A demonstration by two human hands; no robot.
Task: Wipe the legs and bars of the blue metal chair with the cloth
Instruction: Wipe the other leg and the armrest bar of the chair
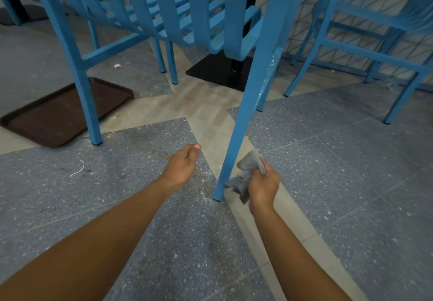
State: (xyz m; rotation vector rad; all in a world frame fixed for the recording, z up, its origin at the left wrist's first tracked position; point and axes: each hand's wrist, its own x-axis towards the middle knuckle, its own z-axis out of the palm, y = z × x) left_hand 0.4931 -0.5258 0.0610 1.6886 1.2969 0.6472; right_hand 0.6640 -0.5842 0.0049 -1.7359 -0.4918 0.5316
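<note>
The blue metal chair [248, 85] stands in front of me, its near right leg running down to the floor at centre. My right hand [263, 188] grips a crumpled grey cloth [246, 176] and presses it against the lower part of that leg, just above the foot. My left hand [181, 164] hovers left of the leg with fingers loosely curled and holds nothing. The chair's left front leg [86, 103] stands further left, joined by a side bar [112, 47]. The curved seat slats hang above.
A brown tray [58, 115] lies on the floor behind the left leg. A black table base [222, 71] sits under the chair. A second blue chair [375, 49] stands at right before a lattice wall. The speckled grey floor carries crumbs and a white string [78, 169].
</note>
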